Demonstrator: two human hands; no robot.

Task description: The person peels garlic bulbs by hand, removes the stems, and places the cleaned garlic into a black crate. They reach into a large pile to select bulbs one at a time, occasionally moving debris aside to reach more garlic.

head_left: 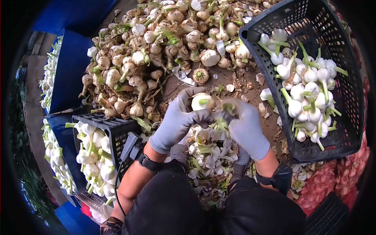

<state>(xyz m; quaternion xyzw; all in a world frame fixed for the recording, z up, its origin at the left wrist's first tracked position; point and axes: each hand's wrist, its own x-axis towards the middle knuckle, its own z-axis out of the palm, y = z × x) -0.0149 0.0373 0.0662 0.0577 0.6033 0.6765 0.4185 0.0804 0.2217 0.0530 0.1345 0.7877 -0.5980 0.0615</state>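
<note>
My left hand (174, 123), in a grey-white work glove, is closed around a garlic bulb (202, 102) whose cut green stem faces up. Close beside it, my gloved right hand (247, 126) has its fingers drawn together and smeared by motion. Something greenish-brown shows at those fingers, too blurred to name. Below both hands lies a heap of peeled garlic skins (211, 156), between my feet. A loose garlic bulb (201, 76) with a trimmed stem rests on the soil just beyond my left hand.
A large pile of unpeeled garlic (156, 43) spreads ahead. The black crate (340, 129) at right holds clean white garlic, as does another black crate (126, 135) at left. Blue bins (72, 70) with garlic stand farther left. Red mesh sacks (321, 184) lie at lower right.
</note>
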